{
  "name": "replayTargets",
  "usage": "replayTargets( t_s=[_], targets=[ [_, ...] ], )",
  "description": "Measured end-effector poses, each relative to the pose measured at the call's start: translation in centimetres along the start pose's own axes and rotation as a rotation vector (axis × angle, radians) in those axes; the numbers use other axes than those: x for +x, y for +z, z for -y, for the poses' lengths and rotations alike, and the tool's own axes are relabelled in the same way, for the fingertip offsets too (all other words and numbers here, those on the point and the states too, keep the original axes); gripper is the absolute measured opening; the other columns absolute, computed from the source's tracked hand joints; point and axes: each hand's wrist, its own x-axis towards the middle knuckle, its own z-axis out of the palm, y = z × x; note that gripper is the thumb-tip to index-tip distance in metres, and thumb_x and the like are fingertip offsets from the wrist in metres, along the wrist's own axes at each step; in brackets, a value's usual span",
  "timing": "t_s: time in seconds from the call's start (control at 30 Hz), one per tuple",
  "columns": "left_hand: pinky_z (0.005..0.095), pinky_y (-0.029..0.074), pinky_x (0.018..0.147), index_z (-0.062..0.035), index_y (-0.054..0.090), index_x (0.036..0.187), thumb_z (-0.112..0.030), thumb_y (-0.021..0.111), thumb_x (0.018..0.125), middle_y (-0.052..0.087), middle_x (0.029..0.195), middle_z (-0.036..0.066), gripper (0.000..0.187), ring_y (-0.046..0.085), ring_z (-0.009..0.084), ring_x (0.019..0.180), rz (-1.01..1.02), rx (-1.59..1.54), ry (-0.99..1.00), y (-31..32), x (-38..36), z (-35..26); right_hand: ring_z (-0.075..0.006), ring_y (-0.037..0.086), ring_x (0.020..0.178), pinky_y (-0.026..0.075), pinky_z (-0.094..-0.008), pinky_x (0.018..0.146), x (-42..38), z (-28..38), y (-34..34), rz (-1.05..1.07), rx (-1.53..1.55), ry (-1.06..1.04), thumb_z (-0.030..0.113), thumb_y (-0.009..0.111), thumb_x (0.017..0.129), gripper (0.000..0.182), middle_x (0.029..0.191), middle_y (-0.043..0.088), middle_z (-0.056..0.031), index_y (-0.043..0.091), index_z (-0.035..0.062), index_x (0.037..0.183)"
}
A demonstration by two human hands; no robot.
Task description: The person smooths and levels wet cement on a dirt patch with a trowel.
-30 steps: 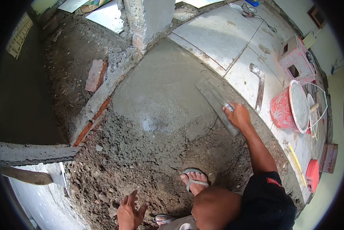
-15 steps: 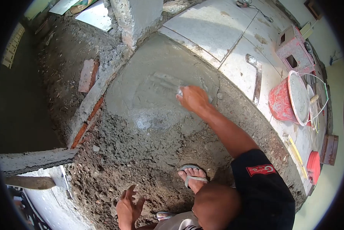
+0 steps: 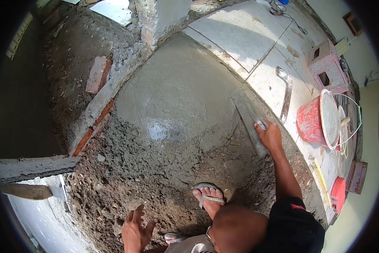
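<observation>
Indoor building site, wet concrete (image 3: 172,88), rubble (image 3: 113,189), bare brick (image 3: 97,74), mortar-caked bucket (image 3: 311,122)

A short black sleeve (image 3: 293,223) bears a red label (image 3: 298,206) near its hem; away from the sleeve are pale legwear (image 3: 192,245) and grey strapped sandals (image 3: 211,198)

Mortar patch (image 3: 177,80) in the middle, rough ground (image 3: 130,177) before it, pillar (image 3: 170,17) behind it, low wall (image 3: 94,107) along its left, brick (image 3: 99,75) beyond that wall, tiled floor (image 3: 263,82) to the right, bucket (image 3: 312,122) on the tiles, bent bar (image 3: 287,95) left of it, box (image 3: 324,67) behind.
</observation>
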Motion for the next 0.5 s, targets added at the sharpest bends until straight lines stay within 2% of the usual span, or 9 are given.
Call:
replayTargets(
  t_s=[0.07,0.2,0.3,0.37,0.4,0.47,0.5],
  targets=[
    [0.0467,0.058,0.08,-0.0139,0.055,0.145,-0.027,0.077,0.091,0.072,0.115,0.016,0.06,0.071,0.034,0.094,0.039,0.039,-0.056,-0.1,-0.3,-0.2,-0.042,0.073,0.092,0.057,-0.0474,0.085,-0.4,-2.1,1.3,-0.132,0.043,-0.149,0.042,0.066,0.095,0.052,0.098,0.074,-0.0275,0.071,0.0008,0.127],
    [0.0463,0.058,0.082,-0.012,0.055,0.145,-0.026,0.077,0.091,0.072,0.117,0.017,0.061,0.071,0.0354,0.095,0.1,0.031,-0.064,0.3,-0.3,0.0,-0.0427,0.073,0.095,0.056,-0.0475,0.087,2.5,0.8,2.3,-0.183,0.116,-0.231,0.042,0.066,0.095,0.053,0.1,0.074,-0.0276,0.071,0.0006,0.127],
    [0.0461,0.058,0.082,-0.0117,0.055,0.145,-0.027,0.077,0.091,0.072,0.118,0.018,0.06,0.071,0.0355,0.096,0.111,0.012,-0.09,0.3,-0.3,0.1,-0.0429,0.072,0.098,0.056,-0.0489,0.088,5.2,6.6,2.0,-0.086,0.127,-0.188,0.043,0.066,0.095,0.051,0.103,0.074,-0.0269,0.072,0.0009,0.125],
    [0.0462,0.058,0.081,-0.0115,0.055,0.145,-0.027,0.077,0.091,0.071,0.117,0.018,0.06,0.071,0.0357,0.096,0.103,0.001,-0.121,0.0,-0.5,-0.1,-0.043,0.071,0.099,0.055,-0.0501,0.089,5.9,10.6,2.2,0.076,0.075,-0.342,0.041,0.066,0.095,0.049,0.103,0.074,-0.0266,0.073,0.001,0.122],
    [0.0464,0.058,0.081,-0.0113,0.055,0.145,-0.027,0.077,0.091,0.071,0.117,0.019,0.06,0.071,0.0358,0.097,0.109,-0.008,-0.149,-0.2,-0.6,-0.1,-0.043,0.071,0.099,0.055,-0.0501,0.089,5.5,12.6,2.3,0.08,0.078,-0.354,0.041,0.066,0.095,0.049,0.103,0.074,-0.0266,0.073,0.001,0.122],
    [0.0464,0.058,0.081,-0.0116,0.055,0.145,-0.027,0.077,0.091,0.071,0.117,0.019,0.06,0.071,0.0358,0.097,0.071,-0.002,-0.15,0.3,-1.2,0.3,-0.0435,0.071,0.098,0.055,-0.0512,0.089,4.4,15.8,2.4,0.308,-0.033,-0.674,0.039,0.068,0.095,0.046,0.103,0.074,-0.0268,0.074,0.0011,0.12],
    [0.0464,0.058,0.082,-0.012,0.055,0.145,-0.027,0.077,0.091,0.071,0.118,0.019,0.06,0.071,0.0358,0.098,0.035,0.005,-0.138,0.4,-1.4,0.6,-0.0435,0.071,0.098,0.055,-0.0512,0.089,5.0,16.9,2.5,0.312,-0.03,-0.681,0.039,0.068,0.095,0.046,0.103,0.074,-0.0268,0.074,0.0011,0.12]
  ],
)
